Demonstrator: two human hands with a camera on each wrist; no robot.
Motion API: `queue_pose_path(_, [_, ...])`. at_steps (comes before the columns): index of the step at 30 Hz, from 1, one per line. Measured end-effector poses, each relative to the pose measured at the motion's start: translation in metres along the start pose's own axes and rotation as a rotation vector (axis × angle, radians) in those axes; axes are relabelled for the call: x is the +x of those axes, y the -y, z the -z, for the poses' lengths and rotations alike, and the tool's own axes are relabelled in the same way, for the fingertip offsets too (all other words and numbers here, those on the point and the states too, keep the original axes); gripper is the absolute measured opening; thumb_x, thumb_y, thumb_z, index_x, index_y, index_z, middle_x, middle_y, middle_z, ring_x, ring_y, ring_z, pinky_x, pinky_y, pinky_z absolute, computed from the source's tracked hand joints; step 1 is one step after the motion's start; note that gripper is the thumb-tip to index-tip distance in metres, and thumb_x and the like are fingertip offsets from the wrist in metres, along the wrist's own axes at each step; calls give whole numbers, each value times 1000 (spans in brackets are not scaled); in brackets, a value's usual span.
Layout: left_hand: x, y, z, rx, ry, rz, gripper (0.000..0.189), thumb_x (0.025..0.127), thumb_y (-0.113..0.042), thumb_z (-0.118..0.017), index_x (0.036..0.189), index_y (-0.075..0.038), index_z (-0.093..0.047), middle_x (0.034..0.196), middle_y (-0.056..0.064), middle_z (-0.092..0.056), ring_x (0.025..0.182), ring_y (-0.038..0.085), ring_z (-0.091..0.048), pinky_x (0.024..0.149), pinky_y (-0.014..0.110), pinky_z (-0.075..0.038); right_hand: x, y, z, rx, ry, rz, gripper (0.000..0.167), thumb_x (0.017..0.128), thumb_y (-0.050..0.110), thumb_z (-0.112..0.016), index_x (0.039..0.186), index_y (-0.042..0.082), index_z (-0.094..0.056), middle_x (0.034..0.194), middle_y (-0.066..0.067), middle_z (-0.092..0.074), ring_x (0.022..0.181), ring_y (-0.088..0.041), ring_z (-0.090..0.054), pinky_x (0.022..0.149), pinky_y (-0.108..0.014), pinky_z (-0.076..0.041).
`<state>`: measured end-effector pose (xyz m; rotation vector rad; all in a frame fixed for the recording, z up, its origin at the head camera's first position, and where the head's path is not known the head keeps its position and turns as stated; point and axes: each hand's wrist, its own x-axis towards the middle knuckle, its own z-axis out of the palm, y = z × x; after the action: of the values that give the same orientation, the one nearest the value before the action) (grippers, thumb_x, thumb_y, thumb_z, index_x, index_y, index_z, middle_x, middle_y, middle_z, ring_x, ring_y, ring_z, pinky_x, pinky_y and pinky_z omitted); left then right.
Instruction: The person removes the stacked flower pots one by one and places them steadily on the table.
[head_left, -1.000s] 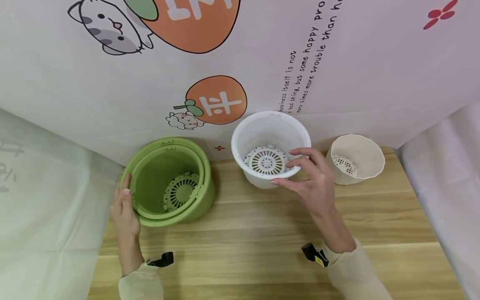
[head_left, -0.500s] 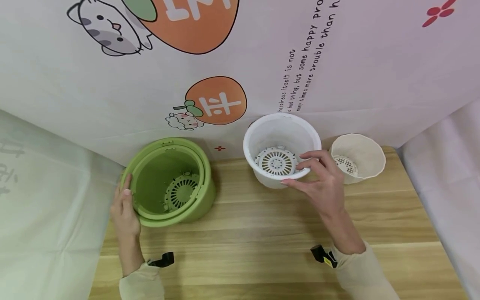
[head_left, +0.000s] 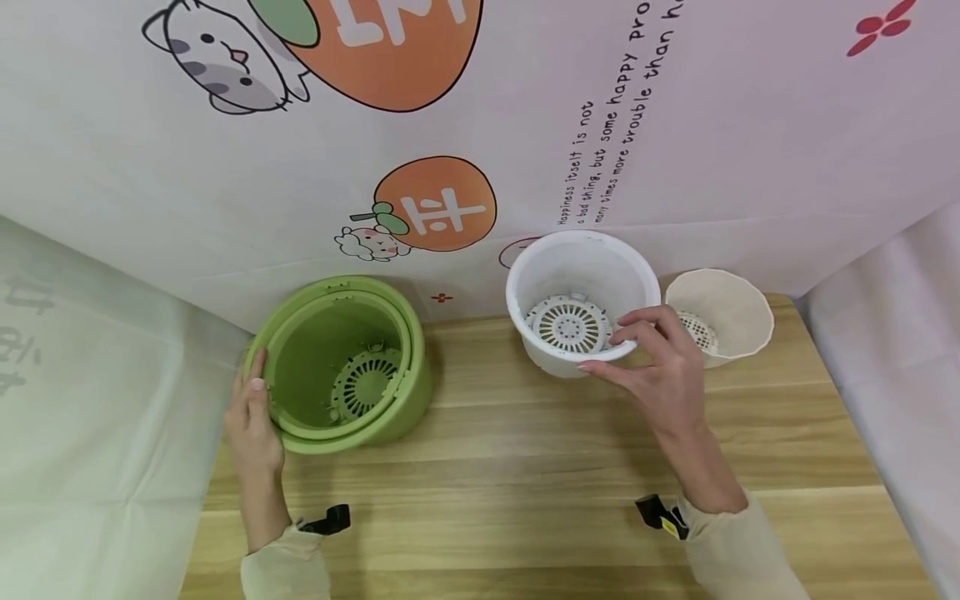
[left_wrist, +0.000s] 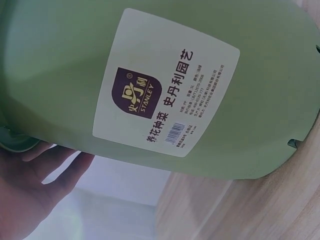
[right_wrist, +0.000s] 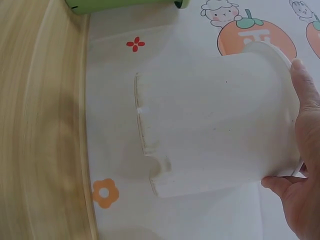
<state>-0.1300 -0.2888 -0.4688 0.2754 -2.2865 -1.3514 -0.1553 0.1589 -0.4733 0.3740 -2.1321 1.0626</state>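
Observation:
My right hand (head_left: 667,375) grips the near right rim of a white plastic flower pot (head_left: 551,358), fingers inside and thumb outside. A round slotted insert (head_left: 570,325) shows at its bottom. In the right wrist view, backdrop cloth shows between the base of the white pot (right_wrist: 215,125) and the wooden table. My left hand (head_left: 253,421) rests with extended fingers against the left side of a green flower pot (head_left: 416,400), thumb at the rim. Nested inside that is another green pot (head_left: 300,358) with a slotted bottom. A printed white label (left_wrist: 165,85) covers the outer pot's wall.
A smaller cream pot (head_left: 735,317) with a perforated bottom stands at the right, just behind my right hand. The wooden table (head_left: 510,492) meets a printed cloth backdrop (head_left: 300,175) along its far edge. White cloth (head_left: 82,400) hangs at the left side.
My right hand has carried the white pot to the right, closer to the cream pot, which it now partly overlaps in the head view. My left hand and the green pots stay in place.

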Motion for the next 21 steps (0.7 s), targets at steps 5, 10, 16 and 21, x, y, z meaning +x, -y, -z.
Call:
queue_pose_path(5, [3,12,1,-1,-2,-9,43,110,-24,-32,142,-5,-52,156,8,-38,145,37,-28,121,41,-18,-2,-3,4,-15,-10,-5,61,68,60,-79,72,0,-67,91,-16,-65,87,-30,-62,98,-19,-44])
queue_pose_path(10, [8,30,3,24,5,-4,41,109,-24,-32,143,-15,-54,157,1,-37,146,33,-28,121,41,-17,-8,-9,5,-37,-16,-12,62,68,61,-79,71,0,-67,90,-17,-65,87,-31,-61,99,-18,-44])
queue_pose_path(16, [9,34,3,15,9,7,41,109,-23,-31,143,-16,-54,157,-1,-36,147,31,-27,121,41,-15,-16,-21,8,-64,19,-45,65,68,64,-76,72,0,-66,93,-17,-64,91,-32,-62,103,-20,-42])
queue_pose_path(21, [8,31,3,13,11,12,41,109,-24,-32,143,-16,-55,157,0,-36,147,32,-27,122,40,-15,-19,-28,11,-82,27,-47,64,69,64,-75,71,1,-66,95,-18,-64,93,-34,-62,106,-23,-41])
